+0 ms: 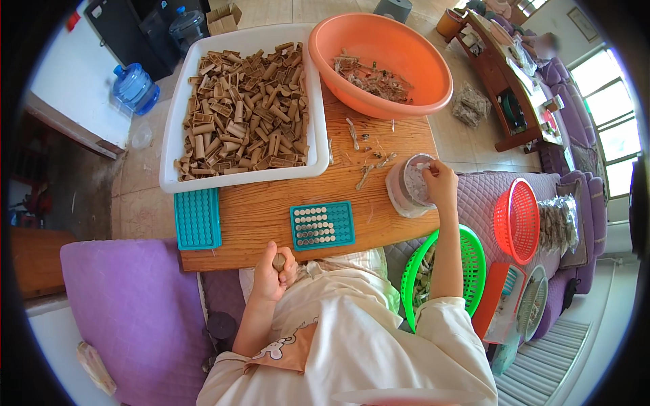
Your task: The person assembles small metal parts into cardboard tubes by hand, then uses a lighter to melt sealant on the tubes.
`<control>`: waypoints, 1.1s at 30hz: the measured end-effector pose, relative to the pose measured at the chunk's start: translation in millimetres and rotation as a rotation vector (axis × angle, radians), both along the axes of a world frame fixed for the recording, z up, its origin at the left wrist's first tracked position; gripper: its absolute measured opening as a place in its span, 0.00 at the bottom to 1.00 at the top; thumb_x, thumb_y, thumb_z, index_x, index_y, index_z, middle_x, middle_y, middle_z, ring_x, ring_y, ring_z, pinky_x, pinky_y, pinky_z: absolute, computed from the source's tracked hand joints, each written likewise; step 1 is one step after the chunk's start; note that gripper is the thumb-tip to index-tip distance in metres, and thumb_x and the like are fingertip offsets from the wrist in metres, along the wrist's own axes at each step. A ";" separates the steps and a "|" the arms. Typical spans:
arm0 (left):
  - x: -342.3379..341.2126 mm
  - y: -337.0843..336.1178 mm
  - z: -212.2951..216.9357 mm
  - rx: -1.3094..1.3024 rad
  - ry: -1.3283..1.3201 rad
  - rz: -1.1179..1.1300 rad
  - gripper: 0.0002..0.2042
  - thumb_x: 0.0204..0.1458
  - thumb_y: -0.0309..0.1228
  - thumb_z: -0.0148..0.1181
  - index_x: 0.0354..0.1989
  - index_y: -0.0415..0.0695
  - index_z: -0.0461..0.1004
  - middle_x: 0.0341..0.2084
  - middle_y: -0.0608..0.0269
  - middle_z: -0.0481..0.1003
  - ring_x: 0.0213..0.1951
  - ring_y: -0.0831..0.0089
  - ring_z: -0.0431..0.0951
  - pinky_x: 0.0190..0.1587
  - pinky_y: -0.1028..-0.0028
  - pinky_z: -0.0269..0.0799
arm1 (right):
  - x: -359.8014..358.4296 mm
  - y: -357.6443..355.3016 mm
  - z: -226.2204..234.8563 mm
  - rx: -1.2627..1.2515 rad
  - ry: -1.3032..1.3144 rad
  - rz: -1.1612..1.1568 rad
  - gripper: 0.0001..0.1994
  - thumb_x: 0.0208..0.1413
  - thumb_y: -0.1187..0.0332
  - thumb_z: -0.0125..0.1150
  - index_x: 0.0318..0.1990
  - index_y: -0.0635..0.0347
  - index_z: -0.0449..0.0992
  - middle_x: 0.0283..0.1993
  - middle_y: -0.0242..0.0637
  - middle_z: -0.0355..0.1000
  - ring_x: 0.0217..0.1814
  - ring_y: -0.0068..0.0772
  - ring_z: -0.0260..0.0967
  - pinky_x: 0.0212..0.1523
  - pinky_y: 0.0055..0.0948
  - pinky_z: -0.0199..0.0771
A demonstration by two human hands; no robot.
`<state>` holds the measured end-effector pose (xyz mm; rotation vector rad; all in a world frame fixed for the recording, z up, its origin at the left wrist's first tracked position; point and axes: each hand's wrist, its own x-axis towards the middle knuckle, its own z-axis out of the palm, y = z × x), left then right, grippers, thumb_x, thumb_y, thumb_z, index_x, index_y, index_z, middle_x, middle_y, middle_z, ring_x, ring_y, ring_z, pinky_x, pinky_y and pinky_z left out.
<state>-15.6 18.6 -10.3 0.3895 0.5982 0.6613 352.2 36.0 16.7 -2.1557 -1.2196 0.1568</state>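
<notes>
My left hand [269, 279], near the table's front edge, is closed around a small brown cylindrical piece [278, 262], whose rounded end shows by the thumb. At the right, my right hand [441, 181] reaches into a round tub [404, 208] with pale greyish contents. Its fingers are pinched together inside the rim; what they hold, if anything, is too small to make out. Between the hands lies a teal tray [343, 234], with rows of small silvery discs [313, 227] filling its left part. A second teal tray [197, 220] sits left of it, partly under a white bin.
The large white bin [177, 128] is heaped with brown half-tube pieces [247, 111]. Beside it stands an orange basin [413, 57] holding scraps. Thin clear scraps [365, 176] lie on the wooden table [257, 210]. Green [477, 271] and red [518, 220] baskets stand at the right.
</notes>
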 end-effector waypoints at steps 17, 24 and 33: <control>-0.3 -7.7 0.7 -0.050 -0.003 0.007 0.24 0.54 0.48 0.33 0.12 0.45 0.58 0.05 0.73 0.50 0.08 0.83 0.47 0.10 0.83 0.42 | 35.7 -18.6 -20.8 -0.070 0.191 0.233 0.13 0.48 0.78 0.42 0.40 0.67 0.69 0.30 0.42 0.66 0.30 0.34 0.66 0.29 0.26 0.67; -1.4 -7.0 1.7 -0.069 0.025 0.021 0.23 0.54 0.47 0.34 0.12 0.45 0.57 0.05 0.72 0.50 0.09 0.83 0.48 0.10 0.83 0.42 | 34.2 -22.4 -3.7 -0.164 0.392 0.244 0.14 0.48 0.77 0.43 0.43 0.66 0.68 0.25 0.40 0.66 0.25 0.25 0.65 0.29 0.25 0.66; -0.6 -7.8 -4.2 -0.039 0.036 0.001 0.23 0.54 0.49 0.32 0.14 0.45 0.58 0.05 0.73 0.51 0.08 0.84 0.46 0.10 0.83 0.42 | 39.2 -22.8 -1.8 -0.112 0.344 0.163 0.05 0.48 0.77 0.44 0.29 0.69 0.66 0.22 0.34 0.66 0.22 0.21 0.65 0.21 0.20 0.65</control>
